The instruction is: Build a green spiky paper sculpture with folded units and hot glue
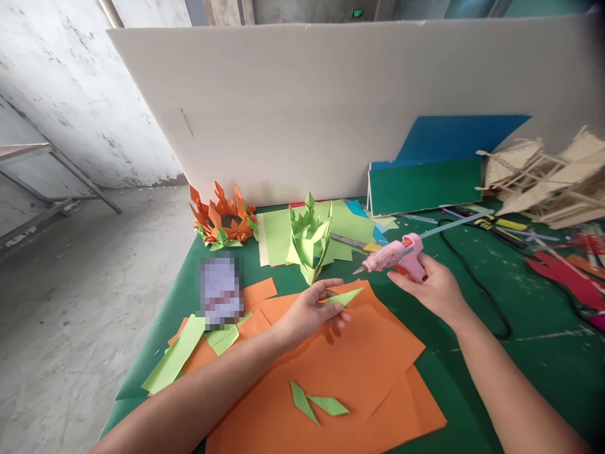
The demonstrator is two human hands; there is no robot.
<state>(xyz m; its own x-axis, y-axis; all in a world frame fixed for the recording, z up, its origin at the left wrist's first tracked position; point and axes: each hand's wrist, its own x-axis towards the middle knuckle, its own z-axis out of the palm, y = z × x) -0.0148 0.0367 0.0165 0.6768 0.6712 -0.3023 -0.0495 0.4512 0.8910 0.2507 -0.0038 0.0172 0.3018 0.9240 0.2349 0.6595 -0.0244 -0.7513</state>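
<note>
My left hand pinches a folded green paper leaf above the orange paper sheets. In my right hand is a pink glue gun, its nozzle pointing left toward the leaf but apart from it. A pale glue stick sticks out of its back end. Two more folded green pieces lie on the orange sheets near me. Behind my left hand stands a light green folded paper form with pointed tips.
An orange paper crown with green leaves stands at the back left, near a blurred-out object and green strips. A cutter lies behind the glue gun. A black cord, red pieces and a wooden model are at right. A white board walls the back.
</note>
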